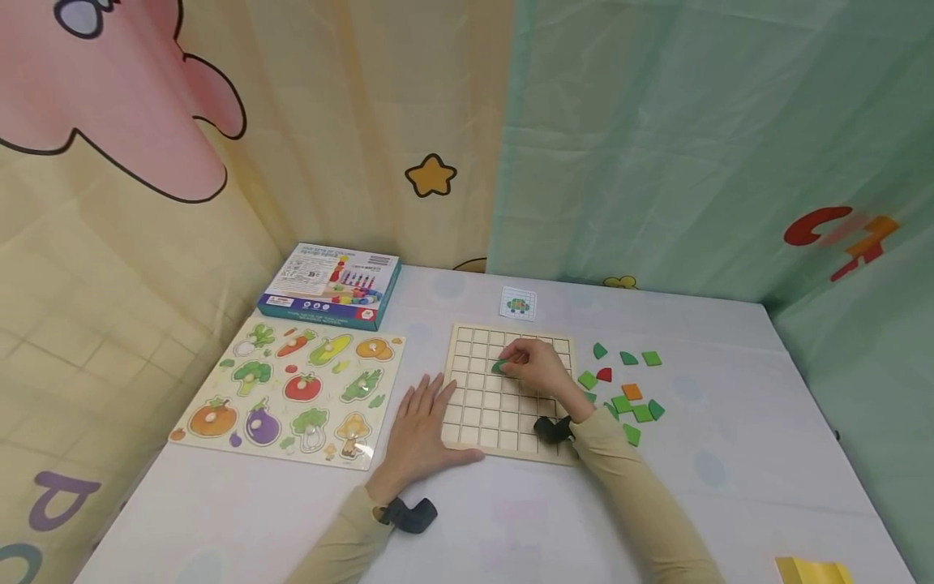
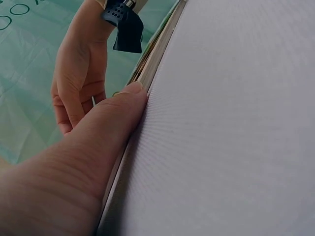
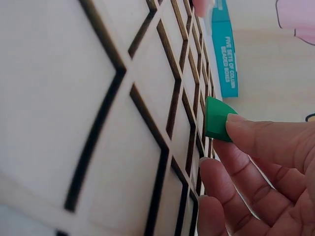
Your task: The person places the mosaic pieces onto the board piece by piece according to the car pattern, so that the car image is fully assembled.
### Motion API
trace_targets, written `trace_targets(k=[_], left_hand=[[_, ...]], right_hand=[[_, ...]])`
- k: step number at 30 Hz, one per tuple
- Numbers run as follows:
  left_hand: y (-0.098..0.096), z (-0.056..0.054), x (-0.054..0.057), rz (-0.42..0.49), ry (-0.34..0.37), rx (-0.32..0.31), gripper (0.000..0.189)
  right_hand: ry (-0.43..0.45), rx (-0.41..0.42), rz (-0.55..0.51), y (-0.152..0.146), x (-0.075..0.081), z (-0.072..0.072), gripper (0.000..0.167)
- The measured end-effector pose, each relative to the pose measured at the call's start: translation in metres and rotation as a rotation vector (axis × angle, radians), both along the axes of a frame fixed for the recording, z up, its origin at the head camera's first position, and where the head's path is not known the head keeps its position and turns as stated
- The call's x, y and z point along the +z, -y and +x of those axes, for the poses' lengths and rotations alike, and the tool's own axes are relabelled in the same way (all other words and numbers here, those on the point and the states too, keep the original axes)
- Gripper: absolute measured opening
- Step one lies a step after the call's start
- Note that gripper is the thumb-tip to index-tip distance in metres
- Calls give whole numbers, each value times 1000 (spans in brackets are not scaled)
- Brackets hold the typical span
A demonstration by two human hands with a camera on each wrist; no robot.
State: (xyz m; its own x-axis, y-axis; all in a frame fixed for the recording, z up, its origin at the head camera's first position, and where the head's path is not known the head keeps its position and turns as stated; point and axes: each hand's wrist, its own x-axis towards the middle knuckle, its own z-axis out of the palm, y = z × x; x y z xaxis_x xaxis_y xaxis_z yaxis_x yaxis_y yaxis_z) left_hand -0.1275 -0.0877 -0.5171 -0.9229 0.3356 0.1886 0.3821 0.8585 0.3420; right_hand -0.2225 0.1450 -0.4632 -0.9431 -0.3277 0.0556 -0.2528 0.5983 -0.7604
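Note:
A pale wooden grid board [image 1: 485, 410] lies on the table, its square recesses bare wood where visible. Over its upper middle, my right hand [image 1: 541, 371] pinches a dark green quarter-round tile [image 3: 216, 120] between thumb and fingers. The tile is tilted on edge close to the grid; whether it touches the board I cannot tell. My left hand [image 1: 422, 430] lies with fingers spread at the board's left edge, the thumb [image 2: 120, 105] along the near edge. Right of the board are scattered loose tiles: green squares [image 1: 652, 358], green quarter-rounds, an orange square [image 1: 631, 392] and a red quarter-round [image 1: 604, 375].
Behind the board lies a small pattern card [image 1: 518, 303] with a green figure. To the left is a vegetable knob puzzle [image 1: 292, 397], with a boxed bead game [image 1: 332, 284] behind it. A yellow object [image 1: 813, 571] shows at the near right edge. Curtains hang behind the table.

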Motion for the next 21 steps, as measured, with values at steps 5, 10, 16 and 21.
trace_targets(k=[5, 10, 16, 21], left_hand=[[0, 0, 0, 6, -1, 1, 116], [0, 0, 0, 8, -4, -2, 115], [0, 0, 1, 1, -10, -4, 115], [0, 0, 1, -6, -14, -4, 115]], right_hand=[[-2, -1, 25, 6, -1, -2, 4], [12, -9, 52, 9, -3, -3, 4], [30, -6, 75, 7, -4, -6, 4], [18, 11, 123, 6, -3, -8, 4]])
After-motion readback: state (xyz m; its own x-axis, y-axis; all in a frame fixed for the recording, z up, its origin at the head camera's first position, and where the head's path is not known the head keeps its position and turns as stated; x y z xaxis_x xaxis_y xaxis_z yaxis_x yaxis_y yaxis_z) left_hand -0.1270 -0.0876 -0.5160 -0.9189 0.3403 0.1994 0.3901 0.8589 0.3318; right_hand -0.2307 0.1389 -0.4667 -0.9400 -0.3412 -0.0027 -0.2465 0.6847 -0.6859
